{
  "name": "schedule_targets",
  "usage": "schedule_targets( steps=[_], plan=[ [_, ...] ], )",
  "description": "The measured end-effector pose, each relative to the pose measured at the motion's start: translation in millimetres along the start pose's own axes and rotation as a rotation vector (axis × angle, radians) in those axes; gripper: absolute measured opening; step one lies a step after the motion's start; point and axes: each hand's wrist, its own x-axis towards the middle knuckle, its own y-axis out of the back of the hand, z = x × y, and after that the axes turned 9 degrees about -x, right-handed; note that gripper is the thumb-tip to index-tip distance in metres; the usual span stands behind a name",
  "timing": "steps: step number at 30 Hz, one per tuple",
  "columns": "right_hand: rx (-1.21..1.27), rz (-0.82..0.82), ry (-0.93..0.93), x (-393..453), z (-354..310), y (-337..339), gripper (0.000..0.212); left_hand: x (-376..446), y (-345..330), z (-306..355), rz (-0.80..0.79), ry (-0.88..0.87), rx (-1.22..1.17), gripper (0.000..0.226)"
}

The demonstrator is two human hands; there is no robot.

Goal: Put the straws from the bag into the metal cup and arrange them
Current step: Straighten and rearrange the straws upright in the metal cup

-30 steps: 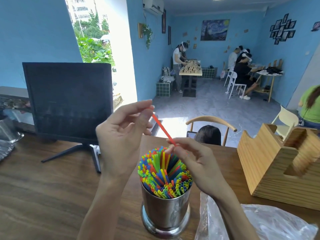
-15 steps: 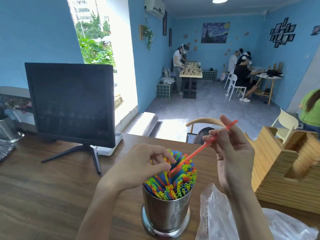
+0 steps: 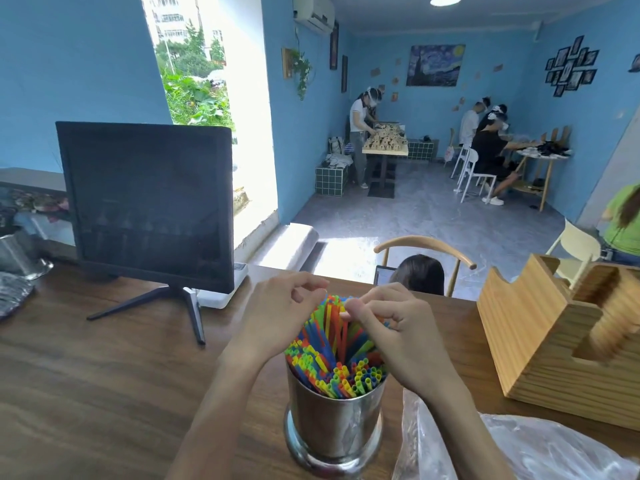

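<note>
A metal cup stands on the near middle of the wooden bench, packed with coloured straws that fan out above its rim. Both hands are over the straws, close together but not touching each other. The left hand comes in from the left with its fingers curled at the far tips of the straws; whether it actually pinches one cannot be told. The right hand comes in from the right, and its thumb and fingers pinch a red straw that stands nearly upright in the bunch, its lower end down among the others in the cup.

A clear plastic bag lies crumpled on the bench just right of the cup, at the near right corner; no straws are visible in it. Far right of the cup sits a wooden box with cut-out slots. To the far left stands a dark monitor on a thin-legged stand. Beyond the far edge of the bench is a curved wooden chair back, and people work at tables deep in the blue-walled room.
</note>
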Motion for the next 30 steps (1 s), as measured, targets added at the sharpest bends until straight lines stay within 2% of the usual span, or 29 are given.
schedule_targets(
  steps=[4,6,11,14,23,28,30],
  plan=[
    [0.087,0.061,-0.087,2,3,-2,0.023,3,-3,-3,-0.095,0.016,0.000,0.020],
    [0.093,0.091,-0.124,4,8,-3,0.020,5,-2,-3,-0.111,0.019,-0.003,0.019],
    [0.130,-0.244,-0.263,5,19,-5,0.027,12,-3,-2,-0.177,0.046,-0.045,0.017],
    [0.059,-0.250,-0.230,4,19,-2,0.028,14,-5,-2,-0.217,0.073,-0.120,0.015],
    [0.064,-0.233,-0.227,4,15,4,0.029,13,-5,0,-0.208,0.106,-0.167,0.009],
    [0.034,-0.233,-0.241,3,18,6,0.025,2,-3,2,-0.076,-0.069,-0.155,0.011],
    [0.037,-0.249,-0.238,3,21,7,0.022,-5,2,0,-0.095,-0.082,-0.182,0.011]
  ],
)
